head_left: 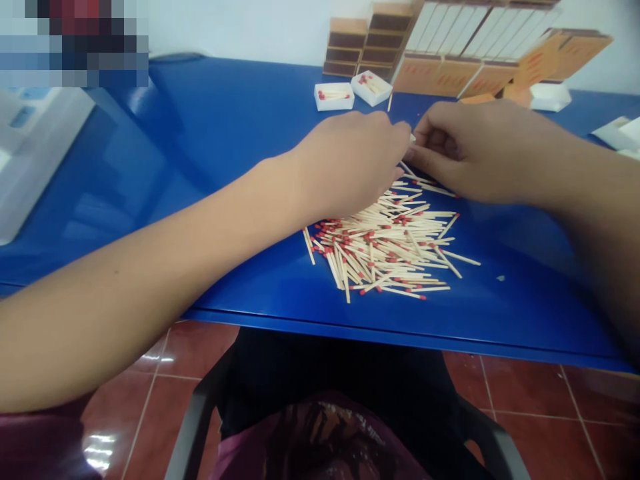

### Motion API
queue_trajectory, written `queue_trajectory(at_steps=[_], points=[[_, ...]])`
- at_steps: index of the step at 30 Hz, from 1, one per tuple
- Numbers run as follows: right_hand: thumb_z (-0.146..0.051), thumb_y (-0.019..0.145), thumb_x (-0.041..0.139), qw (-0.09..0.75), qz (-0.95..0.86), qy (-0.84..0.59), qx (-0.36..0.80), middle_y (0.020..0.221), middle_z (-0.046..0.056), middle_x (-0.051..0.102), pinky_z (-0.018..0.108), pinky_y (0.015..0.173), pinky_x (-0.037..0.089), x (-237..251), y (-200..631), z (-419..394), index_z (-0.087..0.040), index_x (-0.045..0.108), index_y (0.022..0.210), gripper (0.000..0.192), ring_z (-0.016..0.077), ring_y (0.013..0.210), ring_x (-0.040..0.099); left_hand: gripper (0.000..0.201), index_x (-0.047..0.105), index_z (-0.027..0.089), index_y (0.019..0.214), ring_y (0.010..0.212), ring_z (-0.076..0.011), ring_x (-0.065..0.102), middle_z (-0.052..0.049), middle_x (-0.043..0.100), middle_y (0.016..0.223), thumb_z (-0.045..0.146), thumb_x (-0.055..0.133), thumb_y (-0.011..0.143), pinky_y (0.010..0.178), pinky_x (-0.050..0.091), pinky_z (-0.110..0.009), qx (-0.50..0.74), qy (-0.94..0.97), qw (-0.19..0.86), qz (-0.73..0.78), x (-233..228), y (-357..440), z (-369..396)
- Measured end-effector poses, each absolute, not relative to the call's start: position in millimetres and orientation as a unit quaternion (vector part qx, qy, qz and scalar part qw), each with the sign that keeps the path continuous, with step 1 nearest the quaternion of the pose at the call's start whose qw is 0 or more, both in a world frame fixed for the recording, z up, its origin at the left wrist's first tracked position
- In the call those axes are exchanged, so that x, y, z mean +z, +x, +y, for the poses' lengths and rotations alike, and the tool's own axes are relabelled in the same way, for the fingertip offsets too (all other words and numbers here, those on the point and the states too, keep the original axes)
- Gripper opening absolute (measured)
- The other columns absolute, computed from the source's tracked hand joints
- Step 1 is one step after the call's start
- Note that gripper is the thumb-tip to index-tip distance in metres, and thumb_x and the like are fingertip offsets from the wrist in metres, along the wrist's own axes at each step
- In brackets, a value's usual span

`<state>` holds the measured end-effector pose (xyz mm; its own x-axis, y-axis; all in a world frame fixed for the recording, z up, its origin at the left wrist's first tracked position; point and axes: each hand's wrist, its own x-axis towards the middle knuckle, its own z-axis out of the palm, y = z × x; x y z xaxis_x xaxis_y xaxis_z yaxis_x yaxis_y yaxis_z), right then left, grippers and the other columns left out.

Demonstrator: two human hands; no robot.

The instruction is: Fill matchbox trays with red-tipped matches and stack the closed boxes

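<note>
A blue tabletop holds a loose pile of matches near its front edge. Just beyond, left hand and right hand meet, fingertips pinched on matches. Farther back stand stacked matchboxes.

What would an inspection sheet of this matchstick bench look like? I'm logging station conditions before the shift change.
Surface: blue table, glossy, with a small speck near the right side.
Job's things: loose pile of matchsticks, red heads, lying criss-cross near the front edge.
Clutter: two open white trays with a few matches; stacked matchboxes and orange box sleeves at the back; a grey device at the left.
Hands: left hand and right hand meet at the pile's far edge, fingers curled over matchsticks; what they grip is hidden.
Cables: nothing seen.
Surroundings: white wall, red floor tiles, dark chair frame below.
</note>
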<state>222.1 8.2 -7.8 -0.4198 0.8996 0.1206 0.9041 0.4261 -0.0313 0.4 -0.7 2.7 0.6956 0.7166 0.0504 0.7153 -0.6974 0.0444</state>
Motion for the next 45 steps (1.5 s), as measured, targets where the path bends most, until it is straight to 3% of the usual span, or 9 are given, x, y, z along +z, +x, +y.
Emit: queue_trajectory(at_steps=[6, 10, 15, 20, 25, 33, 45], points=[[-0.055, 0.099, 0.049, 0.052, -0.839, -0.541, -0.029, 0.077, 0.006, 0.066, 0.036, 0.06, 0.033, -8.5, 221.6, 8.7, -0.024, 0.057, 0.097, 0.032, 0.0183, 0.06, 0.048, 0.044, 0.061, 0.02, 0.141, 0.123, -0.0391, 0.063, -0.018, 0.068, 0.134, 0.038, 0.043, 0.106, 0.098, 0.049, -0.052, 0.049, 0.93, -0.006, 0.363, 1.9, -1.0, -1.0], [-0.053, 0.099, 0.049, 0.057, -0.844, -0.533, -0.02, 0.076, 0.005, 0.063, 0.036, 0.06, 0.033, -7.8, 222.3, 8.6, -0.025, 0.052, 0.093, 0.029, 0.0181, 0.06, 0.047, 0.044, 0.059, 0.027, 0.144, 0.127, -0.0397, 0.062, -0.014, 0.072, 0.127, 0.04, 0.046, 0.104, 0.099, 0.049, -0.052, 0.037, 0.923, 0.004, 0.383, 1.6, -0.2, 0.5], [-0.053, 0.099, 0.05, 0.054, -0.84, -0.54, -0.004, 0.076, 0.005, 0.062, 0.037, 0.06, 0.034, -7.0, 222.0, 8.0, -0.026, 0.049, 0.092, 0.028, 0.0199, 0.062, 0.049, 0.047, 0.061, 0.013, 0.142, 0.119, -0.0407, 0.066, -0.021, 0.07, 0.129, 0.035, 0.04, 0.105, 0.092, 0.051, -0.05, 0.043, 0.933, -0.027, 0.356, 0.6, -0.2, 1.2], [-0.055, 0.099, 0.048, 0.049, -0.834, -0.55, 0.007, 0.082, 0.007, 0.066, 0.038, 0.062, 0.034, -6.1, 220.2, 6.1, -0.027, 0.049, 0.095, 0.028, 0.0226, 0.066, 0.051, 0.044, 0.06, 0.026, 0.143, 0.124, -0.0387, 0.063, -0.015, 0.072, 0.13, 0.041, 0.044, 0.105, 0.095, 0.048, -0.047, 0.046, 0.92, 0.019, 0.389, 0.3, -0.7, -0.1], [-0.055, 0.101, 0.046, 0.053, -0.838, -0.544, 0.006, 0.086, 0.009, 0.069, 0.038, 0.063, 0.033, -6.9, 220.9, 6.0, -0.026, 0.054, 0.099, 0.03, 0.0237, 0.07, 0.055, 0.047, 0.059, 0.015, 0.143, 0.118, -0.0389, 0.067, -0.02, 0.071, 0.129, 0.039, 0.043, 0.106, 0.09, 0.05, -0.045, 0.04, 0.927, -0.014, 0.374, 0.8, -1.0, 0.8], [-0.054, 0.1, 0.048, 0.076, -0.84, -0.537, 0.001, 0.084, 0.009, 0.069, 0.036, 0.062, 0.033, -13.5, 223.6, 9.2, -0.021, 0.059, 0.118, 0.038, 0.0248, 0.068, 0.055, 0.049, 0.059, 0.02, 0.146, 0.121, -0.0373, 0.066, -0.017, 0.072, 0.127, 0.044, 0.047, 0.104, 0.094, 0.047, -0.041, 0.038, 0.916, 0.022, 0.398, 2.2, -1.7, 2.6], [-0.051, 0.103, 0.043, 0.04, -0.84, -0.54, -0.023, 0.093, 0.013, 0.071, 0.039, 0.065, 0.036, -10.6, 222.2, 8.4, -0.022, 0.06, 0.113, 0.035, 0.0279, 0.076, 0.061, 0.046, 0.058, 0.02, 0.143, 0.121, -0.0347, 0.067, -0.014, 0.071, 0.125, 0.044, 0.047, 0.106, 0.094, 0.048, -0.038, 0.037, 0.919, 0.008, 0.392, -0.3, -1.2, 5.0]])
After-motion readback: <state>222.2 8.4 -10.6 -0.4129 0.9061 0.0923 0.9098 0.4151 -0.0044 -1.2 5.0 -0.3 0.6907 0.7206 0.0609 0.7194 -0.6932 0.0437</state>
